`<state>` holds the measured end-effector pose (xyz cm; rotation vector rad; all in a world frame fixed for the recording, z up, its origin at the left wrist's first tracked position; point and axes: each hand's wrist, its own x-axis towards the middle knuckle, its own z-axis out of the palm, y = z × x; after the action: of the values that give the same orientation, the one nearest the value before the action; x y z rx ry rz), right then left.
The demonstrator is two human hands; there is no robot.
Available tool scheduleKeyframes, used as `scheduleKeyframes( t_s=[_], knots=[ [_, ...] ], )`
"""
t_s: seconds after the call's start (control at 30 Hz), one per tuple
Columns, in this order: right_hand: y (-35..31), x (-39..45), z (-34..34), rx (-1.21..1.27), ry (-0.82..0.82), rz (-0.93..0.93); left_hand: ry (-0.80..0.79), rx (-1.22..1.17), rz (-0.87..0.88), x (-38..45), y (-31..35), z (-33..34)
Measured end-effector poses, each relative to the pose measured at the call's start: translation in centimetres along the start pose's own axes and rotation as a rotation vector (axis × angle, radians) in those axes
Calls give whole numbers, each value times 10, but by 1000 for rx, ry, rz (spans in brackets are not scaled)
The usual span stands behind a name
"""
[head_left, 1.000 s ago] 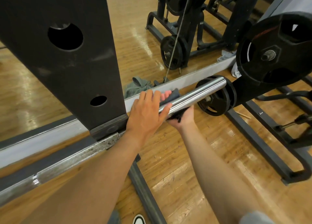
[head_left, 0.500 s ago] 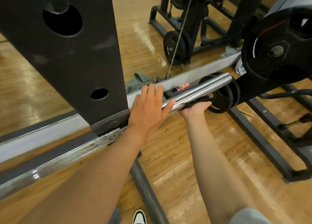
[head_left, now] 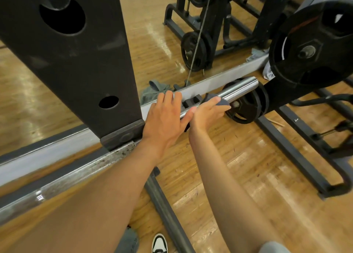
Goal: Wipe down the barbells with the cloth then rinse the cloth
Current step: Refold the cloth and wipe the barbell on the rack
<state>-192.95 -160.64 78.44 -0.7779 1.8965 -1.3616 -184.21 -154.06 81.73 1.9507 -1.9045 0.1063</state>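
The right hand (head_left: 207, 112) is curled around the chrome sleeve of the barbell (head_left: 238, 89) from below, pinching a dark grey cloth (head_left: 219, 100) against the metal under its thumb and fingers; the cloth bunches out just past its fingertips. Touching it on its inner side, the left hand (head_left: 165, 119) lies on the same sleeve with fingers fairly straight and together, thumb stretched along the bar toward the right hand, gripping nothing that shows. Beyond the right hand's knuckles the bare sleeve runs up to its end, and just under that end sits a small black weight plate (head_left: 246, 107) on a floor rack. Further out past it hangs a large black plate (head_left: 313, 48). On the left hand's outer side stands a broad black rack upright (head_left: 76, 62) with round holes, and the bar's speckled shaft (head_left: 76, 174) runs on behind the left forearm. Below both arms lies a glossy wooden floor (head_left: 238, 176).
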Motion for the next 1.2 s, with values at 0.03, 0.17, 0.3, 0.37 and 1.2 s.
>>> scheduleKeyframes(
  t_s=[0.03,0.17,0.3,0.37,1.2],
  knots=[
    [1,3,-1,-65,-35,-109,-1,1,4,-1,0,-1],
    [-15,53,-14,-562,-62,-571,6,-24,13,-2,-1,-1],
    [-38,94,-27,-963,-352,-899,35,-50,13,-3,-1,-1],
    [-32,76,-33,-1086,-458,-1186,43,-38,14,-3,-1,-1],
    [-21,63,-42,-968,-769,-1450,70,27,63,-2,-1,0]
  ],
)
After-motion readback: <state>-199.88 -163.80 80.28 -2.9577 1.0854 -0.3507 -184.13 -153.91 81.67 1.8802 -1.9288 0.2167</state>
